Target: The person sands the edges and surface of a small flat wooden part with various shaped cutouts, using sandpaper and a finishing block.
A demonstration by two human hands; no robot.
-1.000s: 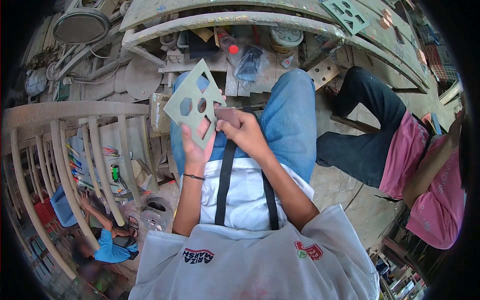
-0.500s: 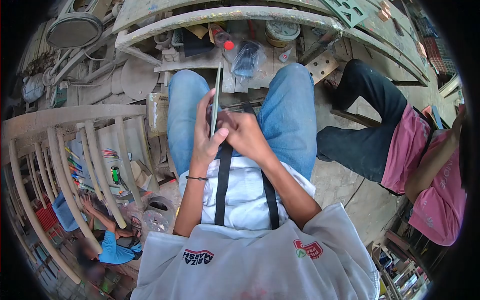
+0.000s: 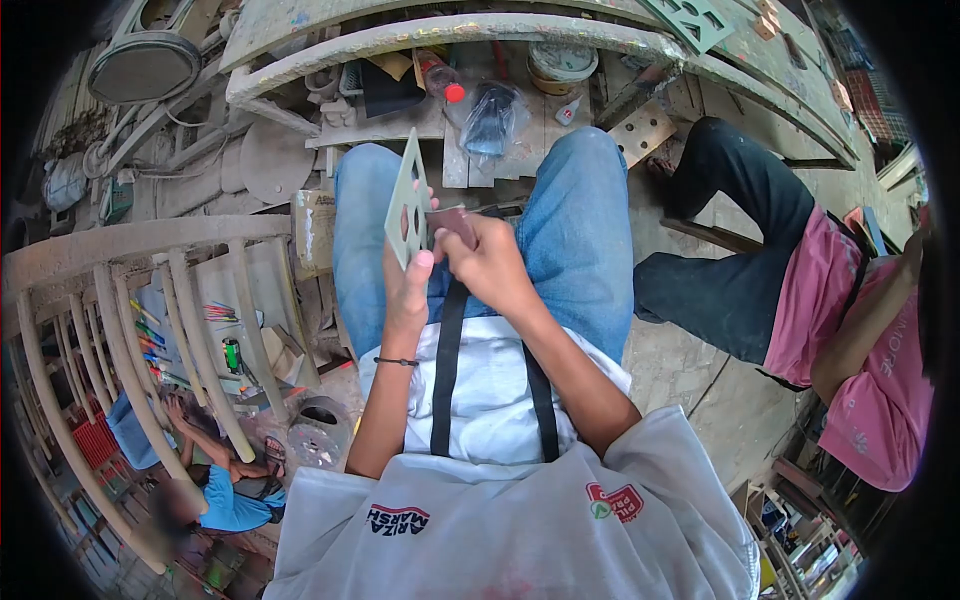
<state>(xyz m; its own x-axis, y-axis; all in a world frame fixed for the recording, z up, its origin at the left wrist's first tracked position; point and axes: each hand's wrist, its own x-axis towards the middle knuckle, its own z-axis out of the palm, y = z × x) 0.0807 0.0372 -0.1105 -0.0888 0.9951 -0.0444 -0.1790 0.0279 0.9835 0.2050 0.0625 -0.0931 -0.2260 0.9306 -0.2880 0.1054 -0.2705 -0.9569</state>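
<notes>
One pale green panel (image 3: 406, 175) with cut-outs in the head view. Leans steeply over the left leg of the jeans (image 3: 585, 200), short of the front edge of the bench (image 3: 450, 31). Grasped in the left hand (image 3: 407, 287), thumb near the lower corner, fingertips past the right edge. In the right hand (image 3: 488, 262), pinched between thumb and curled fingers, a reddish-brown piece (image 3: 456, 224) at the panel's right side; cannot tell whether touching it. On the bench, at the front edge toward the right corner, a second cut-out panel (image 3: 716, 39); farther right, orange-brown blocks (image 3: 767, 25). Under the front edge, a red-capped bottle (image 3: 438, 77), a clear bag (image 3: 490, 120), a tub (image 3: 562, 67). At right, a person in a pink shirt (image 3: 880, 430); at lower left, past a slatted frame (image 3: 150, 237), a person in blue (image 3: 228, 498).
</notes>
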